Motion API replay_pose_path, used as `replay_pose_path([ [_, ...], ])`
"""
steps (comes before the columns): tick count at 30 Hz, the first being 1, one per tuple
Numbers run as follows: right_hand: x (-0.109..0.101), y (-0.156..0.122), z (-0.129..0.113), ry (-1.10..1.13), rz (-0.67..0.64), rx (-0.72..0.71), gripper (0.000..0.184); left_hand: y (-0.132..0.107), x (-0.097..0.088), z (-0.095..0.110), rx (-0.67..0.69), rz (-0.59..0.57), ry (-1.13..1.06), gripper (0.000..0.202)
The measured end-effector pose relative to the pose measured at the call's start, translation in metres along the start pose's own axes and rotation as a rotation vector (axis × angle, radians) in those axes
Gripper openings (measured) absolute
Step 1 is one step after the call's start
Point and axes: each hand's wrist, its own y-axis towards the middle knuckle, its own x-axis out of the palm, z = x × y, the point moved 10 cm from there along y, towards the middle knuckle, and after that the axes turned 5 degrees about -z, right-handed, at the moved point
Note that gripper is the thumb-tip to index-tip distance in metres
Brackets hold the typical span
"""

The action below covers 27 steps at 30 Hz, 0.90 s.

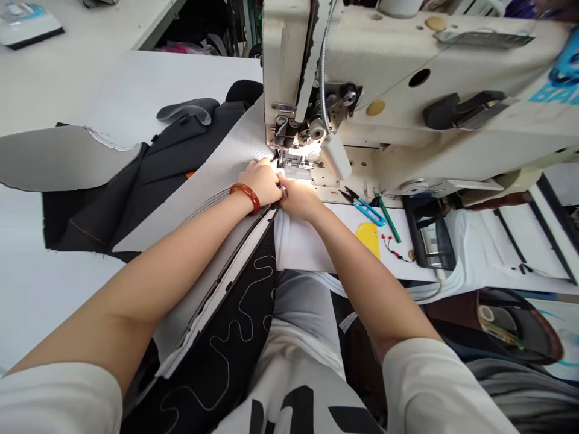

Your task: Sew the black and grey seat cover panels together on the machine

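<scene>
Head view: with curled left hand (pixel 260 181) and right hand (pixel 297 198), apparently pinches seamed fabric (pixel 239 307), laid lengthwise from presser foot (pixel 294 161), nearer left forearm (pixel 176 256).

black and grey fabric (pixel 246 283), squiggly pale stitching, slanting toward sewing machine (pixel 384 66)

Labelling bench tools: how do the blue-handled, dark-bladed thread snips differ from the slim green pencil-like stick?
Shape: the blue-handled thread snips have two arms and blades; the slim green stick is one straight rod.
Colour: snips blue and dark; stick green.
Pose: stick slants more steeply in view than the snips.
Shared: both lie unheld, running upper left to lower right.
</scene>
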Motion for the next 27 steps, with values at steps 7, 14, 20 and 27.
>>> replay_pose_path([
  [7,0.076,-0.144,-0.01,0.949,-0.155,0.016,0.045,0.018,-0.006,-0.001,-0.013,-0.029,0.078,0.039],
  [14,0.143,-0.178,-0.097,1.793,-0.338,-0.004,0.067,0.006,-0.006,0.041,0.049,-0.126,0.482,0.054],
  [20,0.079,-0.182,-0.081,1.653,-0.101,-0.01,0.043,0.0,0.02,0.034,-0.025,-0.384,0.321,0.043],
  [27,0.011,-0.112,0.009,0.443,0.279,0.142,0.039,-0.021,0.005,0.001,0.091,-0.087,0.114,0.032],
])
